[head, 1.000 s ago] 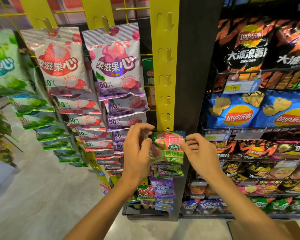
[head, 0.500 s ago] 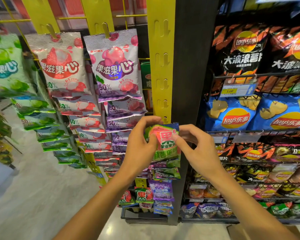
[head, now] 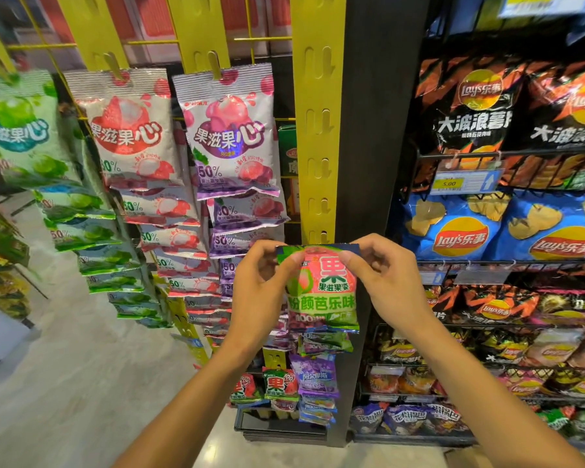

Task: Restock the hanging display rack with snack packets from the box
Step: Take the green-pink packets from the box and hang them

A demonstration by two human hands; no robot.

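Left hand: left hand [head: 262, 292] pinches the top left corner of the green and pink snack packet [head: 321, 292] between thumb and curled fingers
Right hand: right hand [head: 385, 278] pinches the top right corner of the same packet, fingers curled over its upper edge
Snack packet: held upright and flat to the camera, its top seal stretched between both hands, just below the lowest visible hook slot of the yellow hanging strip [head: 318, 130]; whether the seal is already on a hook cannot be told
Hanging strip: vertical, fixed against a black post [head: 379, 130], upper hook slots bare
Below the packet: more small packets [head: 318, 376] hang in a column on the same strip, green ones uppermost, then purple and blue
Left strips: further yellow strips carry columns of larger fruit candy packets, a purple column [head: 230, 136] nearest, then a red column [head: 132, 136], then a green column [head: 21, 130] at the frame edge
Right shelving: black wire racks hold Lay's crisp bags, black bags [head: 470, 109] on the top row, blue bags [head: 453, 228] beneath, mixed bags lower down
Price tag: yellow label [head: 450, 184] reading 5.00 clipped to the upper rack's front wire
Floor: pale polished floor [head: 65, 383] at lower left
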